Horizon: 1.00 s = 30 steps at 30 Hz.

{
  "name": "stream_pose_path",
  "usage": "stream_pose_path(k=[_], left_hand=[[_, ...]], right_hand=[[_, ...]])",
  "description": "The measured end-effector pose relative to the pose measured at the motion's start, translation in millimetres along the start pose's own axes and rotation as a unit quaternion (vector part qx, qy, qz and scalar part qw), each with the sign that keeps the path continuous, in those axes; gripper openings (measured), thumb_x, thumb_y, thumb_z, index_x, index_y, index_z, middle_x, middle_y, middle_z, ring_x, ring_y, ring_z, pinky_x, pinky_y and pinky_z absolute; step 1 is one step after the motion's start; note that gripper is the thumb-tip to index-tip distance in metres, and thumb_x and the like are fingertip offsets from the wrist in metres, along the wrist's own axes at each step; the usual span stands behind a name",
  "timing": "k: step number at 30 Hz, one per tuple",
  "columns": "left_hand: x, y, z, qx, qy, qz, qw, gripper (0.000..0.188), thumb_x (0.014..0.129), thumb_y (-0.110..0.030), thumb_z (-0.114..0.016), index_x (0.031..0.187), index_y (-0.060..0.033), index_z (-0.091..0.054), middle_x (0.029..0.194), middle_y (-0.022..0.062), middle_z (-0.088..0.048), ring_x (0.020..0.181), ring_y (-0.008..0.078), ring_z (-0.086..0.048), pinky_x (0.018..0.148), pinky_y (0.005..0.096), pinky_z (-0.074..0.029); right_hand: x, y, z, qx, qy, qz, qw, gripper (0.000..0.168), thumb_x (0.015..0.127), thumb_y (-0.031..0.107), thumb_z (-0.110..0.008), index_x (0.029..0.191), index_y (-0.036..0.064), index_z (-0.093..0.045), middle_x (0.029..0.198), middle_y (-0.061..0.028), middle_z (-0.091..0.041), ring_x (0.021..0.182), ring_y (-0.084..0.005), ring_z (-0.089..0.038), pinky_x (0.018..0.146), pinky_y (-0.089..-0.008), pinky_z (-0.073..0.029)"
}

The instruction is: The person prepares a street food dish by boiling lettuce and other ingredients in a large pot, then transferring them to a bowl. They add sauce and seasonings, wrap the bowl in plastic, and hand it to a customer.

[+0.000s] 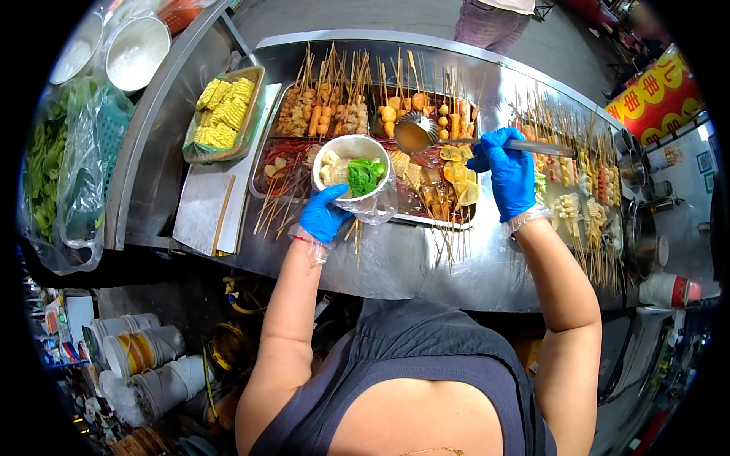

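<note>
My left hand [324, 215], in a blue glove, grips a white bowl [381, 149] lined with a clear plastic bag [381, 205]. Inside the bowl lie green leafy vegetables [365, 175] and pale pieces of food [333, 169]. My right hand [505, 171], gloved too, is closed around the handle of a metal ladle [416, 130]. Brownish liquid fills the ladle's cup, which is just above and to the right of the bowl, apart from it. Both are over a metal tray [254, 181] of skewered food in dark red broth. Sausages, balls and potato slices [462, 176] show there.
A basket of yellow instant noodle blocks [225, 111] rests on the left beside a white board [199, 199]. More skewers [596, 216] fill a tray at right, near metal pots [641, 239]. Bagged lettuce [45, 171] sits far left. A person [491, 25] stands beyond the counter.
</note>
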<state>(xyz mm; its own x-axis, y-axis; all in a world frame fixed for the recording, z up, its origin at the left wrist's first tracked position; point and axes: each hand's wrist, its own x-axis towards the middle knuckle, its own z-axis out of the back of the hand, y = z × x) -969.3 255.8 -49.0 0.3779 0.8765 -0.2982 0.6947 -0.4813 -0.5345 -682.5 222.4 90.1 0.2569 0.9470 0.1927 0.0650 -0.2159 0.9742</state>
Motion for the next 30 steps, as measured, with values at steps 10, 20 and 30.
stream_pose_path(k=[10, 20, 30], left_hand=[[13.5, 22.3, -30.6, -0.033, 0.053, 0.049, 0.997, 0.055, 0.077, -0.005, -0.055, 0.127, -0.0046, -0.032, 0.121, 0.0145, -0.045, 0.109, 0.0304, -0.046, 0.094, 0.0438, -0.039], [2.3, 13.2, -26.5, -0.033, 0.043, 0.056, 0.997, 0.050, 0.077, -0.006, -0.055, 0.123, -0.0005, -0.037, 0.118, 0.0152, -0.047, 0.108, 0.0302, -0.047, 0.093, 0.0423, -0.040], [-5.5, 12.7, -35.8, -0.041, 0.011, 0.013, 0.999, 0.051, 0.075, -0.003, -0.056, 0.123, -0.0046, -0.039, 0.120, 0.0136, -0.046, 0.109, 0.0306, -0.045, 0.092, 0.0458, -0.039]], right_hand=[[-27.2, -8.3, -25.8, -0.011, 0.073, 0.033, 0.997, 0.009, 0.083, 0.003, -0.052, 0.084, 0.008, -0.044, 0.077, -0.0055, -0.051, 0.068, -0.0151, -0.055, 0.065, -0.0286, -0.049], [-60.0, 24.3, -12.4, -0.472, 0.328, 0.199, 0.794, 0.012, 0.066, 0.011, -0.061, 0.075, 0.010, -0.054, 0.071, -0.0109, -0.053, 0.061, -0.0299, -0.052, 0.051, -0.0388, -0.043], [-82.3, 20.9, -13.6, -0.375, 0.318, 0.337, 0.803, 0.016, 0.064, 0.009, -0.062, 0.077, 0.013, -0.053, 0.071, -0.0076, -0.053, 0.058, -0.0276, -0.053, 0.045, -0.0365, -0.041]])
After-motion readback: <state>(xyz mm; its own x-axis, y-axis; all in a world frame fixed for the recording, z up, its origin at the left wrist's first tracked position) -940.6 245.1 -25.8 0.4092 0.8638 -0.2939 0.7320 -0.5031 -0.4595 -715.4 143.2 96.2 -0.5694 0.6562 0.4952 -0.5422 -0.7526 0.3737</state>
